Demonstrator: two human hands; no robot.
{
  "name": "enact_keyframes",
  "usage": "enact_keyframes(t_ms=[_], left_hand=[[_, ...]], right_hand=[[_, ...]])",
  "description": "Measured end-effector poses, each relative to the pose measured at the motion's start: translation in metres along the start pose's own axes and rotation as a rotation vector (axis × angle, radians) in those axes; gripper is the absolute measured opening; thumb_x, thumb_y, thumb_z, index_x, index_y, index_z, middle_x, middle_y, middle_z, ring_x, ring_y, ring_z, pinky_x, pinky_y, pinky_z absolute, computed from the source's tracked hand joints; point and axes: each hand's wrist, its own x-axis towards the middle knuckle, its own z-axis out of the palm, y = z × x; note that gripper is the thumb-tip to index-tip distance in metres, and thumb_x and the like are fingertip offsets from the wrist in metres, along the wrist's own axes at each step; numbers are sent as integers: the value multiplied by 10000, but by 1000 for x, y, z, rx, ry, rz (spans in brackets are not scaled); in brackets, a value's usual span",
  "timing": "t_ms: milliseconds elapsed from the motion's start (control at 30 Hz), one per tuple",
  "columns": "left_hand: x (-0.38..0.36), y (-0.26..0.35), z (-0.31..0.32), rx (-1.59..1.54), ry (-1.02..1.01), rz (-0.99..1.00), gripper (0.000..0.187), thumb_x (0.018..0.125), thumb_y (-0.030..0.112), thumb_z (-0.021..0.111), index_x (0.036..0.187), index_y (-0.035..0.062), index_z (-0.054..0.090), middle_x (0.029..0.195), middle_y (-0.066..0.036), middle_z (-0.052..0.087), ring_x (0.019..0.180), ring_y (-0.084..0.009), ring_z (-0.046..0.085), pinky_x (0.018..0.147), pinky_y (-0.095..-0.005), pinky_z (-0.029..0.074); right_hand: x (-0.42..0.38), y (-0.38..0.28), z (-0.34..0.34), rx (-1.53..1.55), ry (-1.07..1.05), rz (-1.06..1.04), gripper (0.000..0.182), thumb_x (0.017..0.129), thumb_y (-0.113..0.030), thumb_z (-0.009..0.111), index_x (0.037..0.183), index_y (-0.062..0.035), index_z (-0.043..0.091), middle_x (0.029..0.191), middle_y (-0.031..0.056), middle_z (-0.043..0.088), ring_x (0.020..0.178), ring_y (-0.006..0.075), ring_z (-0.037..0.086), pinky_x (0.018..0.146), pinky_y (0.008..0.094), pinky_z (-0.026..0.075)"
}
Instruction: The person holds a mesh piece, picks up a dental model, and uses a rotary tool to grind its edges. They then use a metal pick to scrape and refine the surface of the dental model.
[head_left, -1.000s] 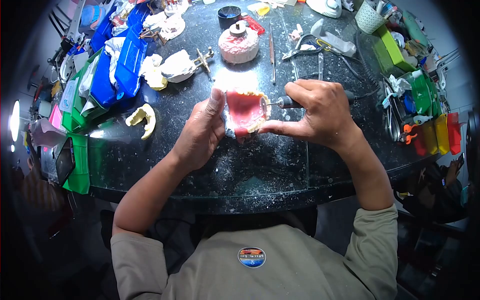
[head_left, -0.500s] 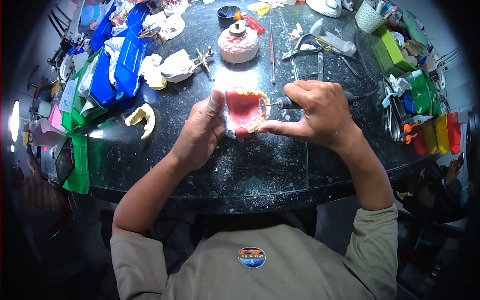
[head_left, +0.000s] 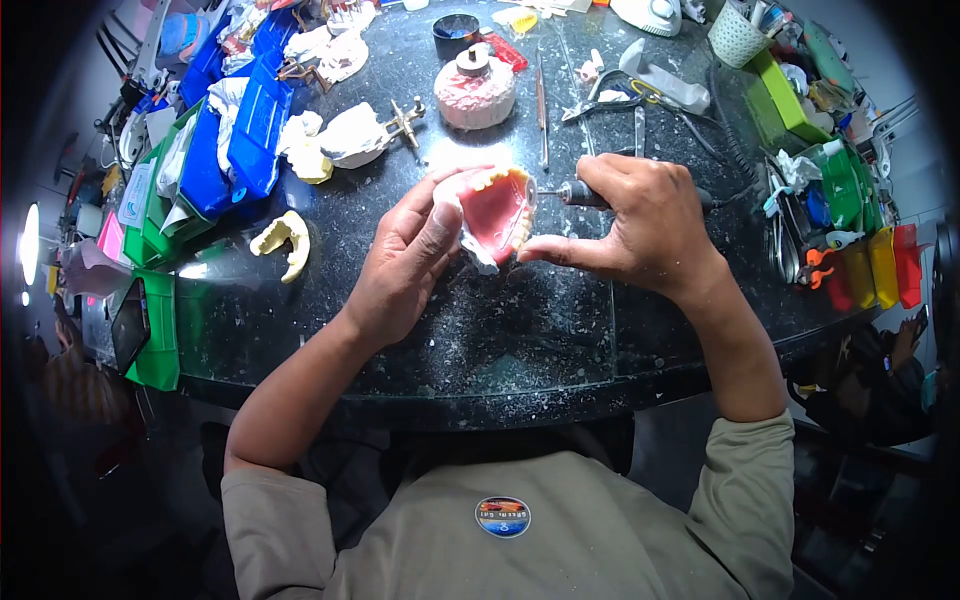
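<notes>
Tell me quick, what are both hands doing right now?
Left hand: closed on the pink denture model.
Right hand: closed on the rotary tool, thumb reaching toward the model.

- From the dental model (head_left: 492, 210), room opens at 6 o'clock over the tabletop (head_left: 520, 345), between the forearms (head_left: 310, 370).
- Round block (head_left: 475, 98) obstructs 12 o'clock.
- Left hand (head_left: 405, 260) blocks 9 o'clock; right hand (head_left: 645, 215) and rotary handpiece (head_left: 582, 194), 3 o'clock.
</notes>
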Motion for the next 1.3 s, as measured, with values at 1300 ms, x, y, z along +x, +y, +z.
enact_keyframes(t_ms=[1300], left_hand=[[6, -4, -7, -395, 74, -295, 770, 997, 608, 211, 1353, -26, 465, 1151, -154, 626, 837, -184, 631, 680, -299, 481]], right_hand=[[3, 0, -8, 311, 21, -22, 433, 810, -431, 733, 850, -25, 592, 700, 129, 598, 631, 304, 645, 555, 385, 496]])
